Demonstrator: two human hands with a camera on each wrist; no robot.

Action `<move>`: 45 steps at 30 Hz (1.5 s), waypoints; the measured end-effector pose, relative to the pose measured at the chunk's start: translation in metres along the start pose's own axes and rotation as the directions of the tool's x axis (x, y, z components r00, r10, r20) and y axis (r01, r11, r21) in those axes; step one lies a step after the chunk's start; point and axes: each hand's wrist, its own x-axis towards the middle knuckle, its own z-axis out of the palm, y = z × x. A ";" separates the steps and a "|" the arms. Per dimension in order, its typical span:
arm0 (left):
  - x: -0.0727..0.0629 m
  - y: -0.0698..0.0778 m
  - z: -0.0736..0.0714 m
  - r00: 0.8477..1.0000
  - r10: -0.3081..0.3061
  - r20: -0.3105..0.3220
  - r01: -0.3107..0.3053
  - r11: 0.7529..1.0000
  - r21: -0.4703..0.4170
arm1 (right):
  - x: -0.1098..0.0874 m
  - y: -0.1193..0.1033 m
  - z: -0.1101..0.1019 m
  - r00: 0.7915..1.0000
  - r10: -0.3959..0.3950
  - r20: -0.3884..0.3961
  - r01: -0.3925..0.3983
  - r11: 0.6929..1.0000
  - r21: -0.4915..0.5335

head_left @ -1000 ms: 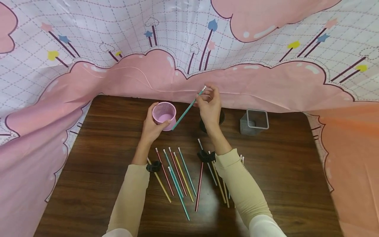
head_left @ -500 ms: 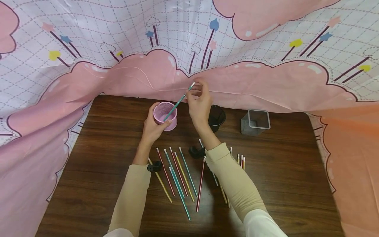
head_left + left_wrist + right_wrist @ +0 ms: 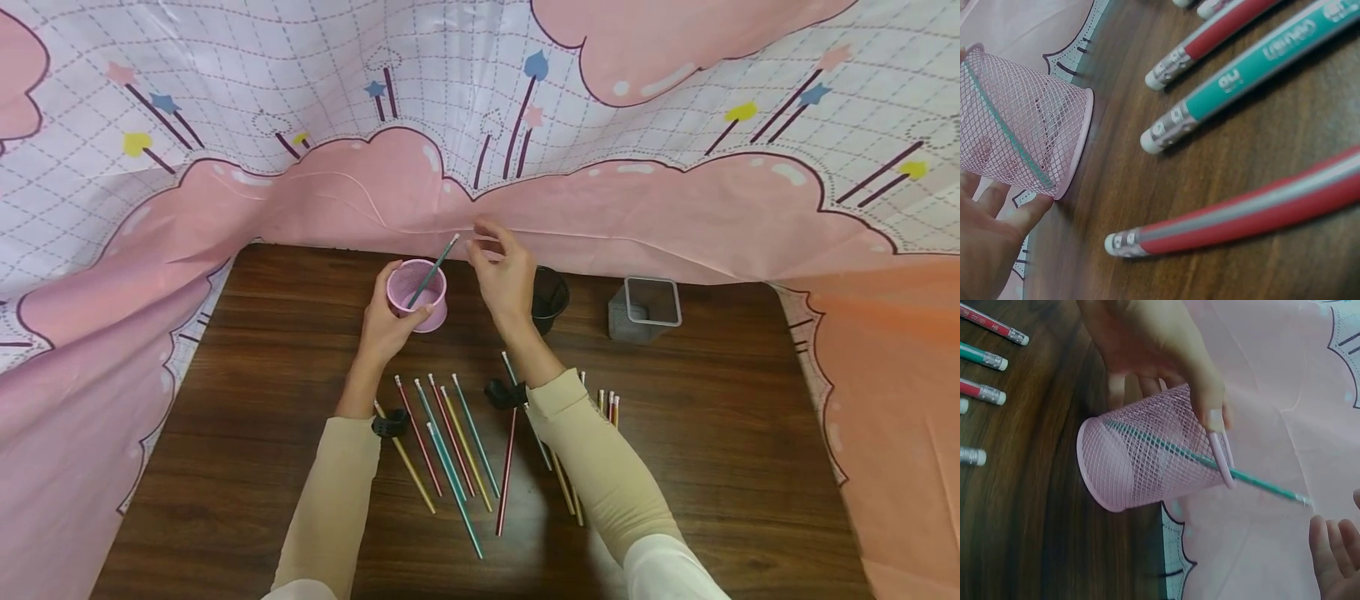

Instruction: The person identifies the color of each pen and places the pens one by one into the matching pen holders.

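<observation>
My left hand (image 3: pixel 386 321) grips a pink mesh pencil cup (image 3: pixel 430 321), thumb at the rim and fingers around the far side. Inside that cup leans a green pencil (image 3: pixel 442 260), its white eraser end sticking out above the rim. The right wrist view shows the pencil (image 3: pixel 1266 485) slanting through the mesh down to the cup's base. To the right of the eraser, my right hand (image 3: pixel 506 275) is raised with loosely bent fingers, apart from the pencil and holding nothing. In the right wrist view, its fingertips (image 3: pixel 1319 534) appear just beyond the eraser.
A black mesh cup (image 3: pixel 551 304) stands partly behind the right hand. Farther right is a grey square mesh holder (image 3: pixel 637 325). Several red, green and yellow pencils (image 3: pixel 461 446) lie nearer on the wooden table (image 3: pixel 712 433). More pencils (image 3: pixel 611 408) lie partly under the right forearm.
The right hand moved left with the green pencil, lowered it into the pink cup and let go. The left hand kept its hold on the cup.
</observation>
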 end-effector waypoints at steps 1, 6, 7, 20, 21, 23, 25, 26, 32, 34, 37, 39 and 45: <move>0.000 0.000 0.000 1.000 0.001 0.000 -0.001 1.000 -0.004 | 0.000 0.000 -0.003 1.000 0.001 -0.003 -0.001 1.000 -0.017; 0.001 0.000 0.002 1.000 0.002 -0.013 -0.002 1.000 0.008 | -0.001 -0.001 -0.015 1.000 0.003 -0.004 -0.003 1.000 -0.004; 0.001 0.000 0.002 1.000 0.004 -0.016 -0.004 1.000 0.011 | -0.002 -0.001 -0.017 1.000 0.007 -0.002 -0.007 1.000 0.015; 0.000 -0.004 -0.002 1.000 0.006 -0.018 -0.006 1.000 -0.024 | -0.021 -0.029 -0.049 0.992 0.103 0.066 -0.109 0.990 0.090; 0.000 -0.004 -0.002 1.000 0.002 -0.016 -0.002 1.000 -0.023 | -0.022 -0.029 -0.051 0.993 0.098 0.070 -0.105 0.990 0.091; 0.000 -0.003 -0.002 1.000 -0.003 -0.009 0.002 1.000 -0.019 | -0.025 -0.028 -0.058 0.993 0.091 0.070 -0.096 0.992 0.080; -0.001 -0.003 -0.002 1.000 0.000 -0.011 0.000 1.000 -0.014 | -0.029 -0.028 -0.066 0.994 0.090 0.066 -0.094 0.993 0.072; 0.000 -0.002 0.000 1.000 0.003 -0.011 -0.003 1.000 -0.019 | -0.031 -0.028 -0.071 0.994 0.093 0.061 -0.096 0.993 0.065; 0.000 0.000 0.005 1.000 0.010 -0.025 -0.011 0.998 -0.068 | -0.042 -0.025 -0.093 0.992 0.112 0.051 -0.114 0.993 0.022; -0.002 0.007 0.004 1.000 0.009 -0.013 -0.010 0.997 -0.080 | -0.043 -0.024 -0.096 0.993 0.107 0.045 -0.108 0.994 0.018; -0.007 0.021 0.003 1.000 0.025 0.000 -0.025 0.994 -0.104 | -0.044 -0.024 -0.099 0.995 0.096 0.034 -0.096 0.995 0.002; -0.010 0.031 0.001 1.000 0.031 0.000 -0.031 0.995 -0.099 | -0.045 -0.023 -0.101 0.995 0.090 0.030 -0.090 0.996 -0.014; -0.013 0.041 -0.001 1.000 0.025 0.000 -0.025 0.997 -0.078 | -0.047 -0.022 -0.113 0.996 0.089 0.018 -0.088 0.996 -0.028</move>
